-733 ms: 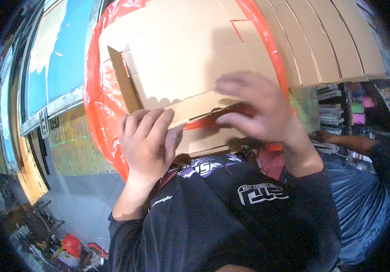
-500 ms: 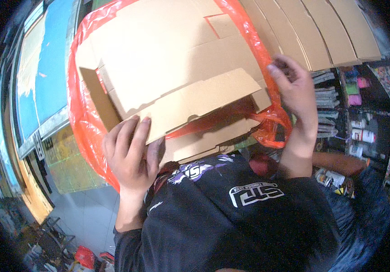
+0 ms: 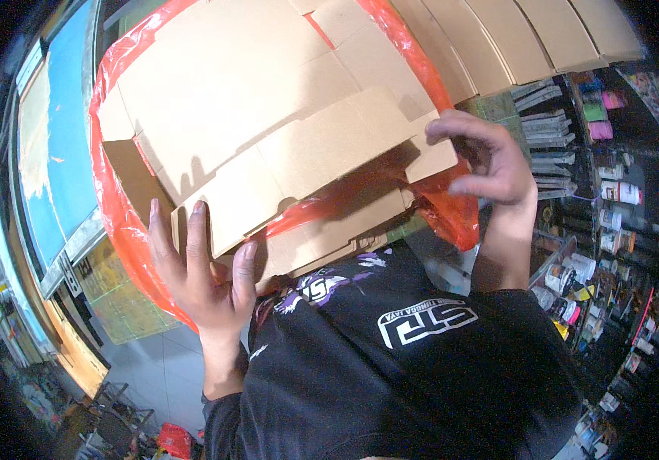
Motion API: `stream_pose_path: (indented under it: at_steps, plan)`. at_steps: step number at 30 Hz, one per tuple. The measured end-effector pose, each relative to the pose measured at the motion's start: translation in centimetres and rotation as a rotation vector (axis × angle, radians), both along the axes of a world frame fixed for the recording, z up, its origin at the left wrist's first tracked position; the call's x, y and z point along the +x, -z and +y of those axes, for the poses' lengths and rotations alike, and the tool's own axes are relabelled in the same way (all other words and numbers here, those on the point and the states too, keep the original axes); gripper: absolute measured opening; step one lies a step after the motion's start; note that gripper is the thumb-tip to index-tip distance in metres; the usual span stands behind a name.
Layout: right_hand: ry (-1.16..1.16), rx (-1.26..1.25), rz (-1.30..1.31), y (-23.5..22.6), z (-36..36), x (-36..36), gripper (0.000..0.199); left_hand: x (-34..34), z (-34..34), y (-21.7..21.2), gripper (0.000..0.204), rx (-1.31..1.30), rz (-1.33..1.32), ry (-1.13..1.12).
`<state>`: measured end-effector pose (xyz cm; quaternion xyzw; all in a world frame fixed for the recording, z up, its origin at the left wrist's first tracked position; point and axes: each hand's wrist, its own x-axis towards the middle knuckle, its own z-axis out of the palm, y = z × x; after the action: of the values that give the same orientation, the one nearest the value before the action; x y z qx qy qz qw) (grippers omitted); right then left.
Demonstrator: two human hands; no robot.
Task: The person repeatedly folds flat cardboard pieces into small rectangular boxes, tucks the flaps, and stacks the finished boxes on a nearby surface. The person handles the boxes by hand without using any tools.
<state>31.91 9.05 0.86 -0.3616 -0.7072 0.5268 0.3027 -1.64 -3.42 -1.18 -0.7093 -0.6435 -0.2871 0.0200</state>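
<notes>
Shelves of bottles fill the right background. The cardboard box, in a red bag, is held against the chest. Left hand lies flat on its lower flap; right hand pinches the flap's far corner.

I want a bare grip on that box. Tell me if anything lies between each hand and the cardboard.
Nothing visible does. The left hand lies flat on the cardboard box's near flap, fingers on bare cardboard. The right hand pinches the flap's right corner directly. The red plastic bag wraps around the box, beside and below both hands.
</notes>
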Motion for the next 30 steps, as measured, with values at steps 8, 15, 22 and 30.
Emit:
stream_pose_path:
  at_steps: [8,15,22,30]
  plan:
    - [0.212,0.527,0.050,2.4,1.5,-0.7,0.014,0.4,0.1,-1.9,0.076,-0.029,-0.236,-0.139]
    - [0.534,-0.096,0.327,2.7,-0.1,-3.9,0.017,-1.2,0.2,-1.6,0.080,0.035,-0.181,-0.056]
    - [0.461,0.235,0.275,1.4,-0.3,-4.7,0.021,-1.8,-0.6,1.5,0.081,0.331,-0.168,0.049]
    - [0.161,0.345,-0.109,-1.4,-0.3,-5.8,0.024,-1.9,-0.4,2.1,0.066,0.283,-0.159,0.110]
